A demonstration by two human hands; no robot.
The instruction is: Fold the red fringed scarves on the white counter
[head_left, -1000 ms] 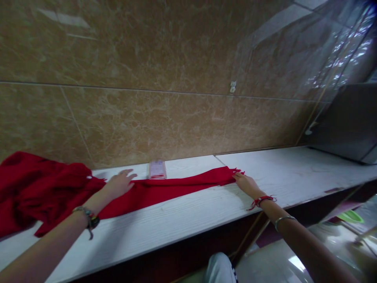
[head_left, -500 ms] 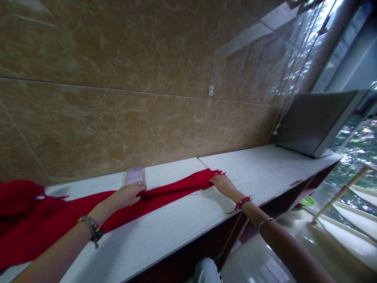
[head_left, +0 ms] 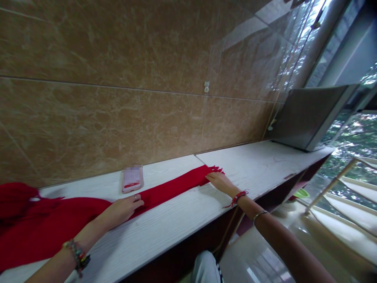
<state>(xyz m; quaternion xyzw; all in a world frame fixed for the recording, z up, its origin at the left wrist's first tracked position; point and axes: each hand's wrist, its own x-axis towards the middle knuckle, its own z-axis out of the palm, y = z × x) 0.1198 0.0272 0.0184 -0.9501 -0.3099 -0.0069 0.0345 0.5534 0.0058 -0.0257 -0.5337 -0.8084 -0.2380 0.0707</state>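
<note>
A long red scarf (head_left: 173, 184) lies along the white countertop (head_left: 176, 220). Its part between my hands is a narrow, smooth strip. To the left it widens, and a bunched heap (head_left: 17, 204) of red fabric sits at the far left. My left hand (head_left: 126, 206) is on the strip with its fingers bent closed at the cloth; the thumb is hidden. At the fringed right end, my right hand (head_left: 217, 181) rests with straight fingers laid flat on the fabric. Behind my left hand, near the wall, a phone in a pink case (head_left: 132, 180) lies flat.
A brown tiled wall (head_left: 118, 118) backs the counter. At the counter's far right end stands a grey box-like appliance (head_left: 306, 118). Lower right, a rack with pale shelves (head_left: 347, 204) stands on the shiny floor, near a green basin (head_left: 301, 193). My knee (head_left: 206, 267) shows below the counter.
The raised fold in the scarf between my hands now lies flatter and narrower. My left hand has moved slightly left and down, uncovering the phone; my right hand stays at the fringed end.
</note>
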